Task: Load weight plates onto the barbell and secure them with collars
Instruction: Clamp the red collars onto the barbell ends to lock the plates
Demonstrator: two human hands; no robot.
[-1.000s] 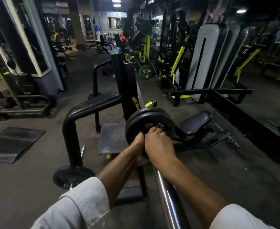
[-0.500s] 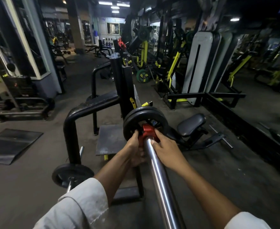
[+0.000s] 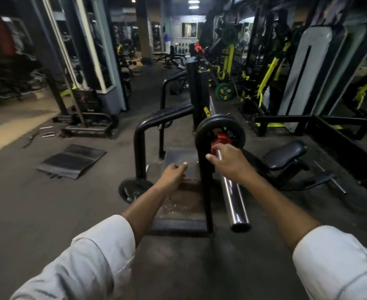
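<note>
A red collar [image 3: 221, 139] sits on the barbell [image 3: 232, 195] sleeve against black weight plates [image 3: 220, 132], the right hand [image 3: 228, 160] loosely over the bar, the left hand [image 3: 173, 173] loosely curled, empty.

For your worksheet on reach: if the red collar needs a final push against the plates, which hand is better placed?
Probably the right hand: it hovers over the bar just behind the collar, which sits at the plates. The left hand hangs lower, off to the side, holding nothing.
</note>
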